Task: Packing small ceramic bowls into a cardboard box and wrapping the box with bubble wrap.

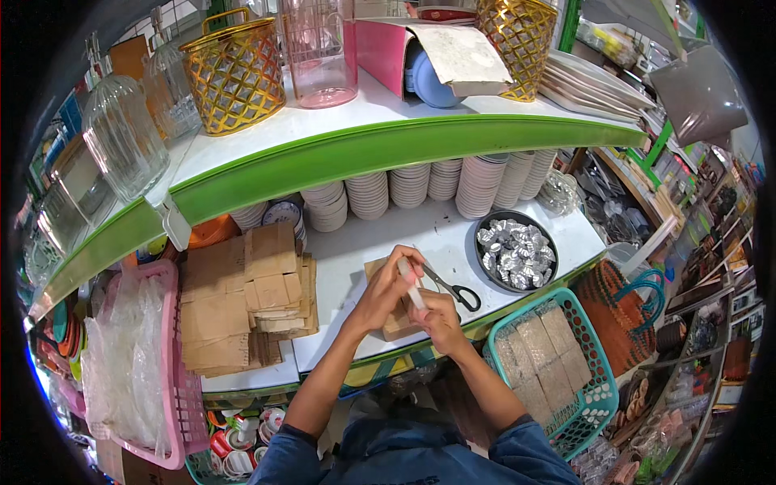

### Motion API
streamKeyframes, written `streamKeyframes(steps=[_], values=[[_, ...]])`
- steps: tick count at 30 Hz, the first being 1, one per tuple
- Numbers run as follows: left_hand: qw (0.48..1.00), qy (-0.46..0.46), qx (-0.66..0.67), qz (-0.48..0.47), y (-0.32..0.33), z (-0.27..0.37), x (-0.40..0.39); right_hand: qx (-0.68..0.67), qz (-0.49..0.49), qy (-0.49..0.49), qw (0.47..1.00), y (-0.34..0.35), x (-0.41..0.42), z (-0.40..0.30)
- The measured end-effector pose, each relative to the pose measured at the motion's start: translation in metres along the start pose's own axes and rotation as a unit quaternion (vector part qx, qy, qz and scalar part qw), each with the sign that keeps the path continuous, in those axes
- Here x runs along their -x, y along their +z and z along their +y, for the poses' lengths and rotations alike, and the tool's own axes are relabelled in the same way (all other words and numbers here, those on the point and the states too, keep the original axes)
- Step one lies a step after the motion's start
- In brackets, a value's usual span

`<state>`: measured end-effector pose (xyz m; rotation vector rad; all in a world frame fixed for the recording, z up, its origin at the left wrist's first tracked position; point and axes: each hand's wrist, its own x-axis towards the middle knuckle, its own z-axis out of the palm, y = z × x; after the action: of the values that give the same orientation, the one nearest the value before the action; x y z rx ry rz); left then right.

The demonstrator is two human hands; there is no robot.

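Observation:
My left hand point(388, 288) and my right hand point(436, 318) are close together above a small cardboard box point(397, 324) on the white shelf. Between them is a whitish roll point(412, 285), seen partly edge-on, perhaps of tape; the fingers of both hands touch it. Black-handled scissors point(451, 288) lie just right of the hands, their blades partly hidden. A round dark pan point(515, 290) farther right holds many small shiny silver fluted pieces point(515, 251). Stacked flattened cardboard pieces point(215, 327) lie to the left.
Stacks of white bowls point(367, 197) line the back. A green-edged upper shelf point(400, 136) overhangs them. The pink basket point(173, 364) at left holds clear plastic wrapping. At lower right, a teal basket point(597, 388) holds bubble-wrapped boxes point(539, 357), beside a woven bag point(612, 315).

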<state>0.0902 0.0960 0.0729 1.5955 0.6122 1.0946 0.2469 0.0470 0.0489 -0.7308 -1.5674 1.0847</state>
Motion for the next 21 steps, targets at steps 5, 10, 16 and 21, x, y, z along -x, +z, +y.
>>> streamKeyframes(steps=[5, 10, 16, 21], values=[[0.998, -0.025, -0.061, 0.013, 0.003, -0.002, -0.002, -0.052, -0.02, 0.054, 0.997, -0.012, 0.001, 0.005], [0.995, -0.05, 0.089, 0.007, -0.001, -0.003, -0.002, -0.084, -0.01, 0.031, 0.996, 0.0, -0.004, -0.014], [1.0, 0.005, -0.018, 0.003, 0.003, 0.003, -0.002, 0.007, 0.015, -0.034, 0.999, -0.006, 0.001, 0.004], [0.998, -0.029, -0.05, 0.023, 0.003, 0.012, -0.001, -0.064, -0.002, -0.01, 0.998, -0.003, -0.004, -0.011]])
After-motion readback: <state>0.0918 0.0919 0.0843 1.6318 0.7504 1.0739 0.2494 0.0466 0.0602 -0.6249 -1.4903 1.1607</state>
